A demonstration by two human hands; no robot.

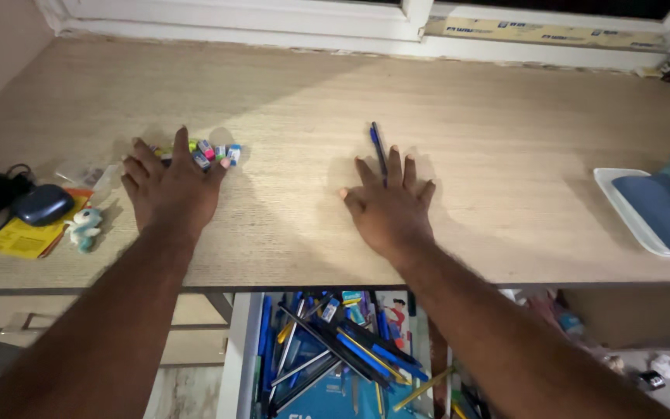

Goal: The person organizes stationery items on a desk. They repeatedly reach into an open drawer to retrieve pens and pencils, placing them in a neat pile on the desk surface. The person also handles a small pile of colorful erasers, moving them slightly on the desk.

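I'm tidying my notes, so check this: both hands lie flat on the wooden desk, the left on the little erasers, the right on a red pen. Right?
Not quite. In the head view the pen under the right hand is blue, not red. The left hand does lie on the erasers, on the desk.

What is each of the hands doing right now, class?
Left hand: open, flat on small colourful erasers, gripping nothing.
Right hand: open, flat on wooden desk, fingertips touching blue pen.

Bare forearms — no sleeves, rings or watch.
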